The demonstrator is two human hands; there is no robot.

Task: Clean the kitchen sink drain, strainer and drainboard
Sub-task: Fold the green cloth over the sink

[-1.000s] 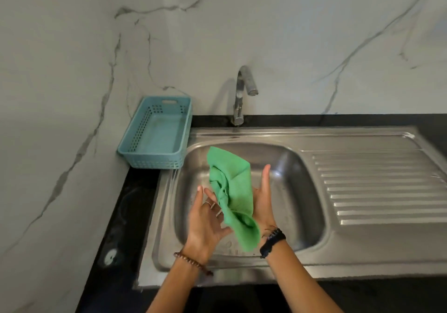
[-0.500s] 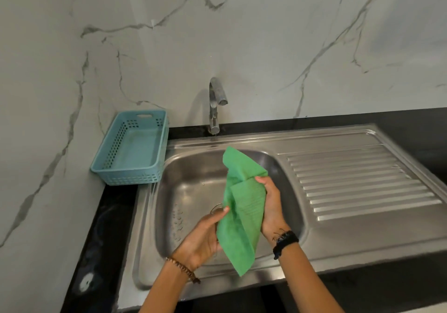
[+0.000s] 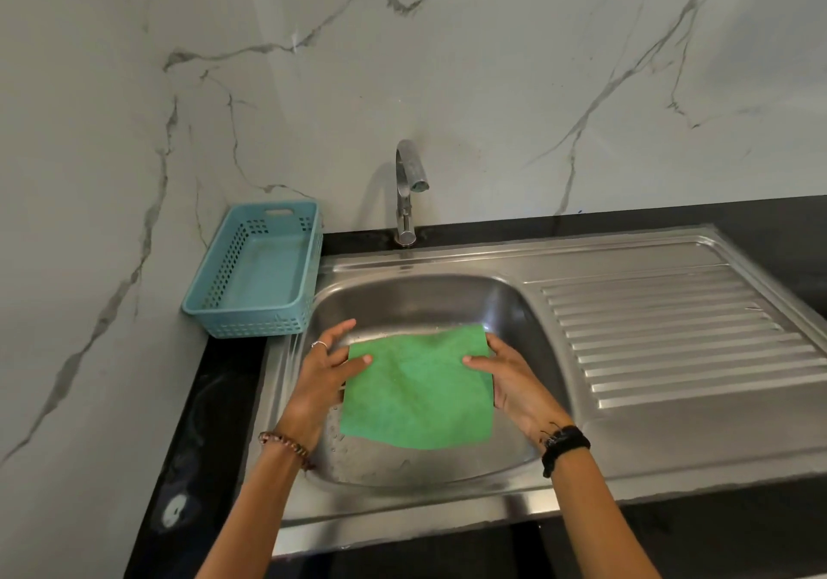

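One green cloth (image 3: 418, 393) spread flat over the sink (image 3: 429, 296) basin — left hand (image 3: 324, 375) pinching its 9 o'clock edge, right hand (image 3: 514, 381) its 3 o'clock. One basket (image 3: 264, 274) at 10 o'clock, one tap (image 3: 407, 189) at 12, one drainboard (image 3: 680, 337) at 3.

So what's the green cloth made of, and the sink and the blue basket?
The green cloth looks like soft, fuzzy fabric, maybe microfibre: it sags between the left hand and right hand. The sink looks like brushed steel, grey and shiny with blurry reflections. The blue basket looks like matte moulded plastic, with neat rows of little holes in its sides.
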